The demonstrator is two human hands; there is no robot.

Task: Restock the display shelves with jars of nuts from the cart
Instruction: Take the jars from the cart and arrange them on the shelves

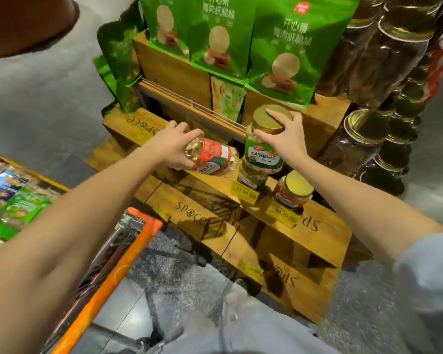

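Holds a red-label jar (215,159) of nuts in the left hand (173,146), a little toward 12 o'clock from the middle of the view. Tips it over on its side, bottom end toward 3 o'clock. Wraps the left fingers (189,131) round the lid end and so hides the lid.

Grips a green-label cashew jar (264,152) with the right hand (285,139), at 3 o'clock of the red-label jar and just beside it. Spreads the right fingers (279,114) over the top and side of its gold lid (266,120) and pinches there. Keeps this jar upright, right on top of a second green-label jar (252,177) on the wooden shelf (210,190). Cannot tell if the two jars touch or sit a tiny bit apart.

Shows one more red-label jar with a gold lid (293,192) at 5 o'clock of that stack, upright on the shelf, with no hand on it. Shows yellow price tags (243,191) on the front edge under the jars.

Shows big green snack bags (287,47) up at 12 o'clock and rows of dark jars (363,139) at 2 o'clock. Shows the cart (128,256) with its orange bar down at 7 o'clock, and bright packets (18,200) at 9 o'clock.
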